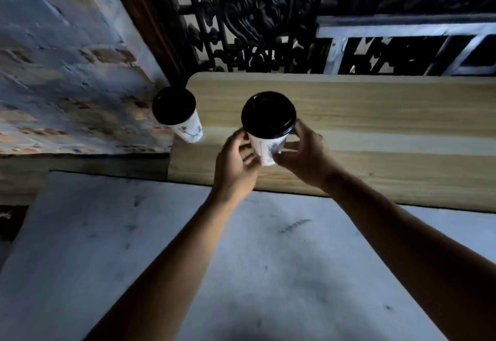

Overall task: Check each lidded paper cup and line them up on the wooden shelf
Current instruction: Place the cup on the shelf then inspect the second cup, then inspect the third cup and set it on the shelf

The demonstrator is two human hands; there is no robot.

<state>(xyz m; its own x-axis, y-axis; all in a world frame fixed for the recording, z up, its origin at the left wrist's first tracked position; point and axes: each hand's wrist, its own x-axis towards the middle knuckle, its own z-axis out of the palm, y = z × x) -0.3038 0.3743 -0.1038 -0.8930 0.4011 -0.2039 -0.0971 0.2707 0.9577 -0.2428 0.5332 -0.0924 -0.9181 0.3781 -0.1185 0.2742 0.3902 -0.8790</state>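
One lidded cup (185, 115) parked at shelf (375, 115) 9 o'clock end; second cup (268, 131) above shelf centre, left hand (236, 163) and right hand (306, 152) both curled round it, not set down; others unseen

1. The wooden shelf (375, 126) runs across the middle, with the ironwork grille (255, 18) right behind it.
2. One lidded cup (177, 114) stands at the shelf's far left end, tight against the brick wall (67, 58).
3. To its right, over the shelf, a second lidded cup (268, 126) sits between both hands.
4. Left hand (236, 163) on its left side, right hand (308, 156) on its right.
5. Before the shelf, nearer the person, lies the lower surface (134, 246).
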